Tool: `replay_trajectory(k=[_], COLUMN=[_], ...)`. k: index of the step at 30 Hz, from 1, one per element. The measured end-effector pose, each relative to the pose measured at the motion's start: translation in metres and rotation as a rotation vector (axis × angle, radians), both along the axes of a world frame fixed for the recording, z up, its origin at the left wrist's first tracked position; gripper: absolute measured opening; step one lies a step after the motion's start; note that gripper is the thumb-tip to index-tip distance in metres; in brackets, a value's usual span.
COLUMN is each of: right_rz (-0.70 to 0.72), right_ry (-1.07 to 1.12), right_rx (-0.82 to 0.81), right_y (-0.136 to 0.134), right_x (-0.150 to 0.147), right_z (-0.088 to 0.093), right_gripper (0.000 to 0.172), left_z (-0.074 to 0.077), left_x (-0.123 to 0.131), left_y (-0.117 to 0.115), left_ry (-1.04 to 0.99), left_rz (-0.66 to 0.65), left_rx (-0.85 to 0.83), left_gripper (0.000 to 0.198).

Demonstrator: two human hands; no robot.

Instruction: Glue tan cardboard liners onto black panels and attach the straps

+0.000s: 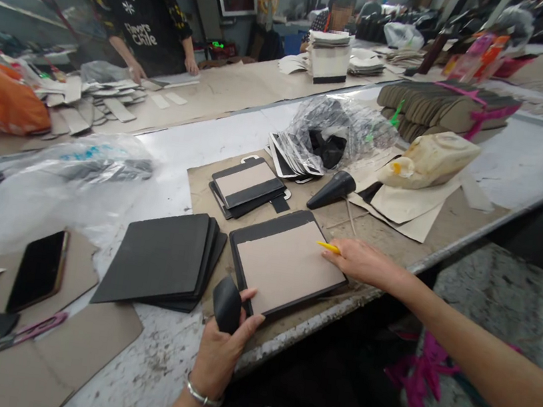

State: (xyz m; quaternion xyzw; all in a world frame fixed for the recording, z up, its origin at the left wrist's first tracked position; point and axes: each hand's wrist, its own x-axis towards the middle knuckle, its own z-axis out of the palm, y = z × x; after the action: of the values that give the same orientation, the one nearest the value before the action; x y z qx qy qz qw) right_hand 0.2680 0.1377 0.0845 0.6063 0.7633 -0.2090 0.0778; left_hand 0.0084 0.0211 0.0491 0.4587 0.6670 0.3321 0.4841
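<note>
In front of me lies a black-edged panel [287,266] with a beige face and a black band along its far side. My left hand [221,348] is closed round a smooth, dark curved piece [227,305]. Its thumb and a fingertip rest at the panel's near left corner. My right hand [364,262] pinches a slim yellow stick [329,246] over the panel's right part; its exact kind is hidden by the fingers. To the left is a stack of black sheets [158,255]. Beyond the panel are smaller black-and-beige pieces [246,186] and a dark cone [332,190].
A yellowed plastic jug [434,160] lies on beige sheets at right, near bundled pieces [446,110]. Clear plastic [342,132] covers dark scraps. Left are a phone [38,272] and pink-handled scissors [31,329]. A co-worker [146,17] stands across the table.
</note>
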Motion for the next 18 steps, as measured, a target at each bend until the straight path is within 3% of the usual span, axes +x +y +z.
replay_trajectory(k=[18], right_rz=[-0.047], right_ry=[-0.028], right_rx=[0.036], right_y=[-0.0034], right_x=[-0.0007], right_z=[-0.0063], right_gripper=[0.034], left_z=[0.0023], left_x=[-0.0004], left_y=[-0.0003], left_ry=[-0.006], left_rz=[-0.01], left_rx=[-0.022], left_gripper=[0.061])
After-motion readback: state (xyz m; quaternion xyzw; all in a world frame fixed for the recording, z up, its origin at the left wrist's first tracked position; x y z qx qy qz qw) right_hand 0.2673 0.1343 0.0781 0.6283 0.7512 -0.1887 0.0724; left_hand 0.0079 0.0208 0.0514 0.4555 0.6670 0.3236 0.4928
